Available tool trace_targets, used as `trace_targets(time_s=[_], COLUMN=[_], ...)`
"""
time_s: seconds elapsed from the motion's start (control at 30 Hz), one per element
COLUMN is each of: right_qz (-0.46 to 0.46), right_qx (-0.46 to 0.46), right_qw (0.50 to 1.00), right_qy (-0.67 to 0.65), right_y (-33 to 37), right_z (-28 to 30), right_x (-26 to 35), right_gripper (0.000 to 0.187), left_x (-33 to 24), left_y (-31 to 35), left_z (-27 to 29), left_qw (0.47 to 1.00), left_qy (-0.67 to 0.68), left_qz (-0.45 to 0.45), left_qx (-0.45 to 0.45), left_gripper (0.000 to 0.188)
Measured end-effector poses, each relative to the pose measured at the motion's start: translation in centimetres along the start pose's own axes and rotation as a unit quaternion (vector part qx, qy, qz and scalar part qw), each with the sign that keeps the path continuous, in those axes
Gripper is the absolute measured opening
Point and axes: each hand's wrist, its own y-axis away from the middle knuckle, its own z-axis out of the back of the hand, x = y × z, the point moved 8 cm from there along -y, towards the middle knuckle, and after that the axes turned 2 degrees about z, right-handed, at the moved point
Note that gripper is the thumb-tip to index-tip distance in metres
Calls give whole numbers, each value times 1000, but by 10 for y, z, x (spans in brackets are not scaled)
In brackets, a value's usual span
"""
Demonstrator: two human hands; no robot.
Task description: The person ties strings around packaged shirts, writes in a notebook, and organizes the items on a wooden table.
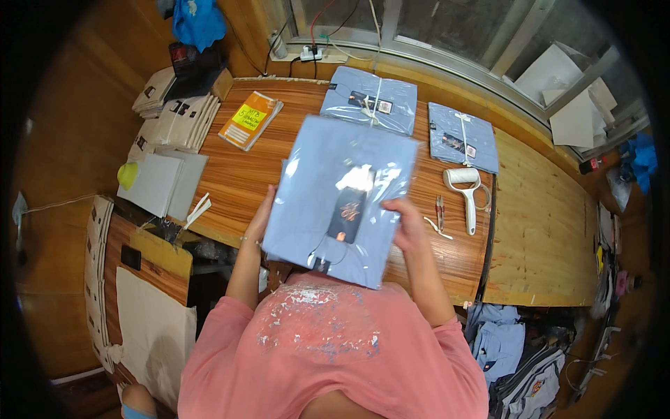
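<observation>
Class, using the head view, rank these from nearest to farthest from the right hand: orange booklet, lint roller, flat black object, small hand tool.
From the right hand:
1. Small hand tool, just right.
2. Lint roller, farther right.
3. Orange booklet, upper left.
4. Flat black object, far left.

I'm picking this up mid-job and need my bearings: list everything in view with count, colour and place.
Table: one, brown striped, middle
Packaged garment: at least one, light blue, held up centre
Tied garment bundles: two, light blue, table's far side
Lint roller: one, white, right
Small hand tool: one, reddish, beside lint roller
Orange packets: count unclear, back left
Beige packages: several, far left
Grey-white sheets: stacked, left
Wooden board: one, pale, right
Loose garments: several, blue and dark, lower right
Window: one, metal-framed, top right
Dim edge clutter: uncountable
Left hand: one, bare, garment's left edge
Right hand: one, bare, garment's right edge
Worn shirt: one, pink, bottom
</observation>
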Motion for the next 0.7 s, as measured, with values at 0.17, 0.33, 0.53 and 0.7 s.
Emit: trace_targets(time_s=[0.17,0.33,0.53,0.7], right_qz=[-84,35,269,92], right_qx=[-54,-44,-365,-570], right_qw=[964,842,627,431], right_qy=[246,536,634,694], right_y=[-42,-54,-76,-64], right_z=[62,86,217,276], right_x=[-83,15,239,290], right_gripper=[66,41,19,39], left_x=[-4,-4,-19,-2], left_y=[1,5,1,-7], left_z=[-4,-6,-7,-3], left_qw=[998,981,825,950], left_qy=[1,-164,-502,-280], left_qz=[-60,-76,-211,-100], left_qx=[28,-74,-152,-93], left_gripper=[64,65,62,69])
